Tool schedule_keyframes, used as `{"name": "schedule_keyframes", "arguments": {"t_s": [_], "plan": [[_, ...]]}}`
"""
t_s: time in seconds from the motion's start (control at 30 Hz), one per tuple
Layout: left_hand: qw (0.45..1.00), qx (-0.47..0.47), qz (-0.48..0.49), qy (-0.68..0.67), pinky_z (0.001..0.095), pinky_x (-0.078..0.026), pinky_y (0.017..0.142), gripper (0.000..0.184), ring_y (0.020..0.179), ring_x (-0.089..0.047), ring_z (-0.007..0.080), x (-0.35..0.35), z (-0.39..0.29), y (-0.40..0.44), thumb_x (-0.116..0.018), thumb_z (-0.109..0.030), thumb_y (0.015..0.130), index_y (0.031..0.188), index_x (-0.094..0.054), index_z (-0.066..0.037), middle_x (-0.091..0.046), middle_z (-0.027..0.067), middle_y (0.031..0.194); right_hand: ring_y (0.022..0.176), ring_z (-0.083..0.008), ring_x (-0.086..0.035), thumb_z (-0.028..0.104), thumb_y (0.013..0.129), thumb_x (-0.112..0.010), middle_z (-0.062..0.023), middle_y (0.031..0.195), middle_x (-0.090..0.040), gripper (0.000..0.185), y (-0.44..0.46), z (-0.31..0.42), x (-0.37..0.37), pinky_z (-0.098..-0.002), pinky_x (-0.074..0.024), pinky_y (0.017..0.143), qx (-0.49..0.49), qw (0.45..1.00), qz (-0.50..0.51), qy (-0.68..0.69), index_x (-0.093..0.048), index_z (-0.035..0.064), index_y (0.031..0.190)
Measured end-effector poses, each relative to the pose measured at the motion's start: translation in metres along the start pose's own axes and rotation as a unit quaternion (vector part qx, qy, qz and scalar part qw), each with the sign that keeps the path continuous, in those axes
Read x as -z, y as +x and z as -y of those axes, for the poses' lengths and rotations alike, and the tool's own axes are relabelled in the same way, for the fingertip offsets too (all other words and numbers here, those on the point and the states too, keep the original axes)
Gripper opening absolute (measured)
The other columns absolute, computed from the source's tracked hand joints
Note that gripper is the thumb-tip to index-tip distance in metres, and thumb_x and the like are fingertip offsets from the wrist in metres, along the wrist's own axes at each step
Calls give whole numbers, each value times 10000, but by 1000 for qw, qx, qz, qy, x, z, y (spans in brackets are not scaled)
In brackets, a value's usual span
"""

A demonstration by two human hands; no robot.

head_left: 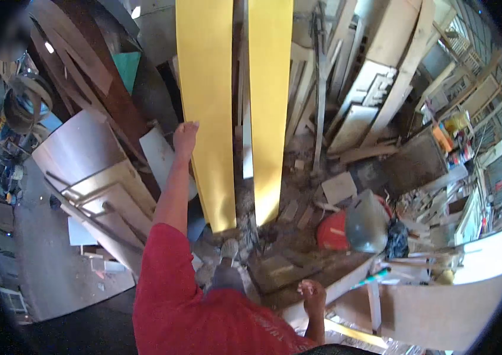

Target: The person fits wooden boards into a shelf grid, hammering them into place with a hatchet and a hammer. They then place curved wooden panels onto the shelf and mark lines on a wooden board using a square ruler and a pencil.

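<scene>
A long yellow board [206, 106] stands upright, leaning among other boards. My left hand [186, 137] is at its left edge, with the arm stretched forward and the fingers closed on that edge. Beside it, to the right across a narrow gap, a second yellow board [270, 106] stands with its lower end near the ground. My right hand [312, 291] is low on the right, close to my body and apart from both boards. Its fingers are curled in, and I see nothing in them.
Wood planks [396, 77] lean at the right. A red rounded object [332, 231] lies beside a grey container [366, 223] on the littered ground. Stacked panels [85, 145] stand at the left. A large brown sheet [434, 310] is at the lower right. My shoe [230, 248] is among scraps.
</scene>
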State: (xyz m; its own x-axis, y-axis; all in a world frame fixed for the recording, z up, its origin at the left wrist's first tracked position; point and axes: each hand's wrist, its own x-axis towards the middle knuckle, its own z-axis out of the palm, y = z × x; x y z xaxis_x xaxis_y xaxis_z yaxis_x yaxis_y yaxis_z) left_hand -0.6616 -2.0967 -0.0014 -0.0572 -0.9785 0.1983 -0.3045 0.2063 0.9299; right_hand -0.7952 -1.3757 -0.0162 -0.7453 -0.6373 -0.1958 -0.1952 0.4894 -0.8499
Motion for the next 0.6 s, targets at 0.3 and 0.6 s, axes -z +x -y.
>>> {"name": "schedule_keyframes", "arguments": {"t_s": [0.3,0.6], "plan": [[989,70,27,-131,397,-549,996,893,1156,-720,298,-18,-88,240,-730,-690,952,1398,-637,78,-737,220,1277,1009,-207,-741,247,1025,-754,-115,1105,-788,299,58,21,-45,-376,-585,896,-133,988,46,60,-746,15,1213],[990,18,-100,-94,408,-568,862,750,962,-766,280,-37,-101,222,-705,-670,980,1106,-802,63,-811,180,1003,1158,-293,-719,217,1021,-719,-123,1225,-763,262,75,35,-61,-441,-594,1001,77,989,48,-120,-746,84,1246]]}}
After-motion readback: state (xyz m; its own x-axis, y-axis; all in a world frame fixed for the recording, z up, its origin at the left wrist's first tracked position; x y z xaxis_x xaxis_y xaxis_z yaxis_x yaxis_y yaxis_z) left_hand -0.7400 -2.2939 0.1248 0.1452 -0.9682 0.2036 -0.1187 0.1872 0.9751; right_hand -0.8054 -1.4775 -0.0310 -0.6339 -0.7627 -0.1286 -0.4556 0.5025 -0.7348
